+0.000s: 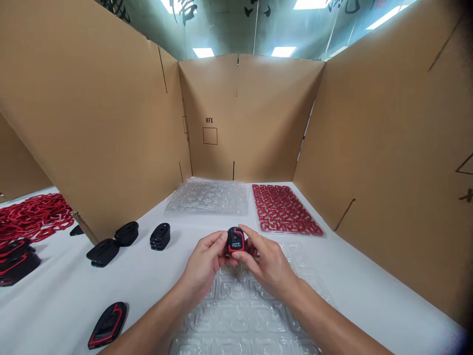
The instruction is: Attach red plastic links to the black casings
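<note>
Between my two hands is a small black plastic housing with a red trim strip, held up over a clear blister tray. My left hand pinches its left side, with the thumb at the upper left edge. On the other side, my right hand grips the housing by its right edge, index finger at the top and thumb at the lower corner. The red strip runs along the top, right side and bottom of the front face. Some fingertips are hidden behind the part.
Left of my arms lies a larger black part with red trim. Black housings are stacked farther back. Red trim pieces fill a tray at back right, beside stacked clear trays. Cardboard walls enclose the white table.
</note>
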A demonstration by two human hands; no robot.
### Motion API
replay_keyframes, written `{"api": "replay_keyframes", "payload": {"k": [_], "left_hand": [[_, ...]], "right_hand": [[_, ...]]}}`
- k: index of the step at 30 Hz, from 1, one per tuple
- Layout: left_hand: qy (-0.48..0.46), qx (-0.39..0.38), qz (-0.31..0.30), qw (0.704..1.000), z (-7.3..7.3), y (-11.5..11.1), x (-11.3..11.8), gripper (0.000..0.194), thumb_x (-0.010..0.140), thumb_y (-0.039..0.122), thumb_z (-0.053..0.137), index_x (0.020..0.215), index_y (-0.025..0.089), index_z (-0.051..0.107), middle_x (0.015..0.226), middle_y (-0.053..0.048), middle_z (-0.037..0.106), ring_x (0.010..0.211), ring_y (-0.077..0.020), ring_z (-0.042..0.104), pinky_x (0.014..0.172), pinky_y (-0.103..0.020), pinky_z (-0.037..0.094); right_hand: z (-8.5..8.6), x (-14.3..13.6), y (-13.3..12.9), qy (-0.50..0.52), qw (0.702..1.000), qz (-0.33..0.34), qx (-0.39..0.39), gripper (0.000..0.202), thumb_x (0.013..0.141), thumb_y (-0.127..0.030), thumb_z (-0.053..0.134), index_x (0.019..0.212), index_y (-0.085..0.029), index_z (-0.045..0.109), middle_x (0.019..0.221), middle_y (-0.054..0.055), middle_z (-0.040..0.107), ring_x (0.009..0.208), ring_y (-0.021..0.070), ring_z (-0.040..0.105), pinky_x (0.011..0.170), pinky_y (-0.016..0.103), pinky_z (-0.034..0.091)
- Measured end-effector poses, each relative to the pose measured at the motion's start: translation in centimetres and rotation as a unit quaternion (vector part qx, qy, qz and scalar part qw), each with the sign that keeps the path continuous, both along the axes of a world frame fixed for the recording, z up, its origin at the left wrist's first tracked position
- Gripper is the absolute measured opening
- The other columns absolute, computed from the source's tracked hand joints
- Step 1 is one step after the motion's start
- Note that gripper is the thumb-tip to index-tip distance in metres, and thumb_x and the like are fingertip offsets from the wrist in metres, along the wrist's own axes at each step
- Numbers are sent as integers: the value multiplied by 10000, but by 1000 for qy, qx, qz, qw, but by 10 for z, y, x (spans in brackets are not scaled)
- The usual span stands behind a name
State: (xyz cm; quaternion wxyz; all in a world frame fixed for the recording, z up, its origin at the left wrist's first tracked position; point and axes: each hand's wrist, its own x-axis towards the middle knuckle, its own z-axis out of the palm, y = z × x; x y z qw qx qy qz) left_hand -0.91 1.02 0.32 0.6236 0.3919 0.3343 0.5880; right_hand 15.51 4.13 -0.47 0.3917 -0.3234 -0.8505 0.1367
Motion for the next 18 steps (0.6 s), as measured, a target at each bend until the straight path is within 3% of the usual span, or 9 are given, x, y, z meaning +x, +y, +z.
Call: {"api": "replay_keyframes", "payload": {"k": [5, 10, 18], "left_hand": [[21, 18, 3, 1000, 0, 0, 0, 327, 785, 457, 704, 848, 139, 738, 798, -63, 708, 658, -145, 590, 582, -245, 469], [44, 25, 13, 999, 2, 0, -1, 338, 781, 472, 701, 867, 148, 744, 814, -69, 707, 723, -176, 618, 578, -248, 478], [37, 35, -5, 999, 1, 0, -1, 257, 798, 381, 710, 924, 162, 756, 854, -65, 715, 726, -155, 616, 652, -259, 519]], "right_hand": [[1, 1, 1, -8, 1000, 3, 13, 464, 954, -442, 518, 1347, -200, 470, 935, 85, 720, 791, 201, 673, 716, 299, 537], [-1, 1, 2, -19, 1000, -15, 20, 465, 948, -429, 535, 1341, -187, 481, 916, 94, 722, 754, 201, 666, 689, 299, 529], [-4, -2, 2, -1, 1000, -9, -6, 430, 941, -336, 561, 1338, -199, 470, 856, 55, 708, 684, 173, 640, 638, 266, 497]]}}
